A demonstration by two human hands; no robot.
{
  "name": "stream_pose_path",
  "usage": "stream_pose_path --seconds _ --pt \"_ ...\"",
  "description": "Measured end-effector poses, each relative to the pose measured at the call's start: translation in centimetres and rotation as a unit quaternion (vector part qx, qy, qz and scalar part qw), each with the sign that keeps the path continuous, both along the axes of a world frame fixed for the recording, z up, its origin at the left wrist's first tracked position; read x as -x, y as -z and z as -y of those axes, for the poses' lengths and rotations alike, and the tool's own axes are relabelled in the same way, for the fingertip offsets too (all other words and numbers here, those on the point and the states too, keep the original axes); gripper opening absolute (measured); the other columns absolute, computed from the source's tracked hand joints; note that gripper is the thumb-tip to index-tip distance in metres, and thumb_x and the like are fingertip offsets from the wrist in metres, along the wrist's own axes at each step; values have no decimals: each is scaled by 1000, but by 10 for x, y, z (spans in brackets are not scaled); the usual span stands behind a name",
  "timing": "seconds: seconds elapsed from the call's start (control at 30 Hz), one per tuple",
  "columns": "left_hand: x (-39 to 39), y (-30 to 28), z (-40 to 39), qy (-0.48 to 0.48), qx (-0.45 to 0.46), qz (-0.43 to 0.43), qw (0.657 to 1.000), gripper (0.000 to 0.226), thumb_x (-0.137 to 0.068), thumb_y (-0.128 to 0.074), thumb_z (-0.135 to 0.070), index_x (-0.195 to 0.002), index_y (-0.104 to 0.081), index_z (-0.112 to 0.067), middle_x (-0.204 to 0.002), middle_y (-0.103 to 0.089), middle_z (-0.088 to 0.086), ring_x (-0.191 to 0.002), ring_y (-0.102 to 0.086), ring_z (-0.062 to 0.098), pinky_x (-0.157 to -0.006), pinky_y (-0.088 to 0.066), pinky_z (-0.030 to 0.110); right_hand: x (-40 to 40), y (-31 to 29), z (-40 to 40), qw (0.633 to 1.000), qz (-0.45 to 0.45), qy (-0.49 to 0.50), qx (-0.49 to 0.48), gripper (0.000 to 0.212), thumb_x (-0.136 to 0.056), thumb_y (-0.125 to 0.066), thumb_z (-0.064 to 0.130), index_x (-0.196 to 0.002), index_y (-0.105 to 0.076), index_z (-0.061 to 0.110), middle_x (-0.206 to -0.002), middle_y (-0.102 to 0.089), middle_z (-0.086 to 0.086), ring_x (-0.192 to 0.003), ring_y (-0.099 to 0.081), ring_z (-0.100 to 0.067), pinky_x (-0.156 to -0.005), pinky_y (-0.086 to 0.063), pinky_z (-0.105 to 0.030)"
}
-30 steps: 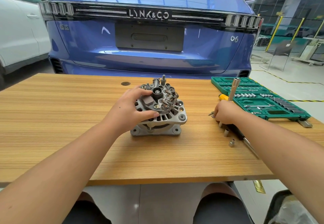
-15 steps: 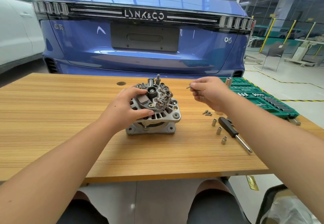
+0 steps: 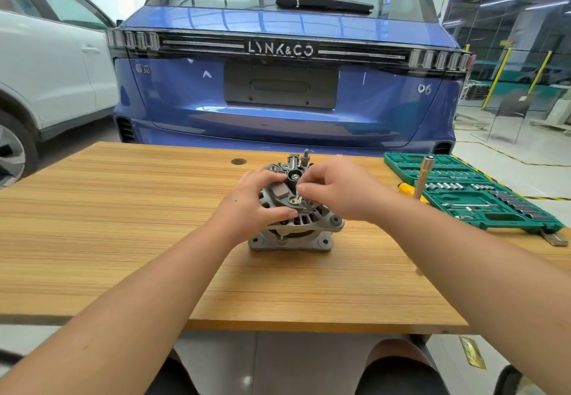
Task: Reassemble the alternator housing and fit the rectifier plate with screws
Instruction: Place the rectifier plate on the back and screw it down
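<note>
Both my hands are on the alternator (image 3: 293, 228), which stands on its base near the middle of the worktop (image 3: 108, 240), a little toward the far edge. My left hand (image 3: 250, 206) grips the housing from the left side, fingers curled over the top rim and thumb pressed against the finned side wall. My right hand (image 3: 340, 190) comes in from the right, thumb and forefinger pinched together on a small screw (image 3: 296, 193) held just above the rectifier plate (image 3: 287, 192) on top of the housing; the screw is tiny and I cannot tell whether its tip has entered a hole. A threaded stud (image 3: 306, 156) sticks up at the far side of the plate, close behind my right fingers.

To the left of the alternator the wood runs bare out to the left edge, and a broad strip lies between its base and the near edge, crossed only by my forearms. A small round dark cap (image 3: 238, 161) sits in the surface near the far edge, left of the alternator.

On the right it is tighter. An open green socket case (image 3: 482, 209) lies along the right part of the worktop, its near corner reaching past the right edge, and a ratchet extension (image 3: 423, 178) stands upright in it beside a yellow handle (image 3: 408, 189). Between my right wrist and the case there is a gap of wood.

Beyond the far edge stands a blue car (image 3: 284, 110), tail toward me, with a white car (image 3: 46, 70) to its left.
</note>
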State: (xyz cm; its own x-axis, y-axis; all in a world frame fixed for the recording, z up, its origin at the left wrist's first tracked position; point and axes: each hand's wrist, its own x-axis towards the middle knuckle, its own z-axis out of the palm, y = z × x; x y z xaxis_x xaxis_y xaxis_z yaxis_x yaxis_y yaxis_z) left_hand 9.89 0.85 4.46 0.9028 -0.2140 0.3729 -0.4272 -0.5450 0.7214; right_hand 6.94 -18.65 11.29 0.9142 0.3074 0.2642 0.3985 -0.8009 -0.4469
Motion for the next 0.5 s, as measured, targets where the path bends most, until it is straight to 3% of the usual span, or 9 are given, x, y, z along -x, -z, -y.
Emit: stream_pose_path --seconds 0.07,0.17,0.4,0.5 --pt "0 0 0 1 -3 -2 1000 66 -70 -90 -45 -123 -52 -54 -146 -47 -9 -134 -47 16 -114 -41 50 0 4 -3 999 17 -3 42 19 -100 -60 30 -109 -75 23 -88 -68 14 -81 -61 -4 -68 -49 -22" --pt "0 0 0 1 -6 0 1000 68 -71 -90 -44 -129 -54 -48 -151 -44 -8 -137 -45 17 -115 -40 51 -2 6 -7 995 43 -10 92 23 -101 -58 31 -115 -75 23 -100 -70 7 -93 -59 -12 -79 -49 -29" --pt "-1 1 0 -3 -17 8 1000 71 -72 -89 -44 -136 -57 -40 -146 -45 -11 -135 -43 13 -116 -38 46 -2 3 -17 971 91 -36 218 23 -101 -55 33 -104 -77 24 -94 -67 5 -87 -57 -17 -77 -55 -41" --pt "0 0 1 -5 -15 4 1000 71 -72 -89 -44 -135 -57 -41 -153 -42 -10 -141 -39 14 -117 -36 44 -4 6 -18 972 108 -29 207 22 -101 -57 35 -104 -76 26 -102 -56 8 -96 -49 -15 -80 -52 -42"
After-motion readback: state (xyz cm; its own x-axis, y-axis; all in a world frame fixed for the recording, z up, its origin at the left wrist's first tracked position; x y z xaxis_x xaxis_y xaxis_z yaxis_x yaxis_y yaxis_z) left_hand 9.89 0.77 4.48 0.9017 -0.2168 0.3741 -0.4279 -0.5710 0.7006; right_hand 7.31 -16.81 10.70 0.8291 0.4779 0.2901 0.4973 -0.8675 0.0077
